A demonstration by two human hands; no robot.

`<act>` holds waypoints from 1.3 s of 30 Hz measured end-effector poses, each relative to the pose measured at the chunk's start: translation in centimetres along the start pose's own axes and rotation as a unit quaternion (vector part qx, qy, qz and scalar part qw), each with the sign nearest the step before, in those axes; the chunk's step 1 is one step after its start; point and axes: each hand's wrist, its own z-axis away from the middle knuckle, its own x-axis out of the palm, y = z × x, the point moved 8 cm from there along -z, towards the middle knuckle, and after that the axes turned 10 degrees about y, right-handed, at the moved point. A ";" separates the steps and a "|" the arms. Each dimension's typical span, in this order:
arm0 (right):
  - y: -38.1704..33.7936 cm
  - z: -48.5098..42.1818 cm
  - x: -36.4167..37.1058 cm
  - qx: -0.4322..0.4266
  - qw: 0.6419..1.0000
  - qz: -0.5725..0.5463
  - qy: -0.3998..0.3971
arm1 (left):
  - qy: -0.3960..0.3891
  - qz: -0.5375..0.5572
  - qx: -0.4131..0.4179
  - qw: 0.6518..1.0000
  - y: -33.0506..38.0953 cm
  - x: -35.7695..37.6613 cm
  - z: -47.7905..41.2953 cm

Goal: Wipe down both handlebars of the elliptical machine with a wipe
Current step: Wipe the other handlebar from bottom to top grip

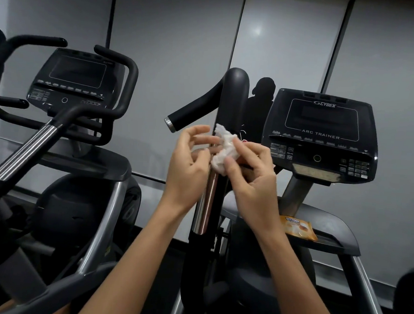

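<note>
Pinching the crumpled white wipe (225, 149) between thumb and fingers of the right hand (255, 174), pressed up against the upright handlebar (236, 90) right at the grip. Left hand (188, 165) just beside, fingers loose and spread, holding nothing, fingertips reaching in at the wipe's edge; touching or not, impossible to say. Looks like early going: working the middle of this one bar, no telling how much already cleaned. Above the grip, the black curved top and the side horn (192, 109) angling away to the left, to be covered; below the grip, the chrome sleeve (207, 200). Second handlebar nowhere in view, so judged as yet to come. Room now: open air left of the grip, up to the horn's metal end cap (167, 121). Tighter on the right, with the console (321, 137) near, its lower edge about level with the knuckles. Down and right of the grip, an orange wipe pack (297, 228) lying on the machine's shroud (329, 237), well apart. Neighbouring machine (77, 81) far off to the left, no obstacle.
</note>
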 end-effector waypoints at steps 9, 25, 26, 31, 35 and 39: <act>-1.9 -1.4 -0.1 -0.157 0.972 0.140 0.106 | 0.050 0.010 -0.072 0.996 -2.5 -1.8 -2.3; -0.9 1.0 0.6 -0.157 0.970 0.149 0.109 | -0.004 0.051 -0.130 0.990 -3.7 0.4 -2.1; -0.9 1.1 0.7 -0.167 0.967 0.159 0.110 | -0.006 0.048 -0.131 0.990 -3.7 0.4 -2.0; -1.2 1.0 0.4 -0.202 0.954 0.174 0.137 | -0.007 0.044 -0.127 0.991 -3.7 0.4 -2.0; -0.4 -0.7 -0.7 -0.143 0.960 0.119 0.210 | -0.002 0.043 -0.129 0.991 -3.9 0.3 -2.1; 5.2 -1.9 -0.2 0.163 0.966 -0.059 0.192 | -0.003 0.038 -0.122 0.992 -3.7 0.3 -2.0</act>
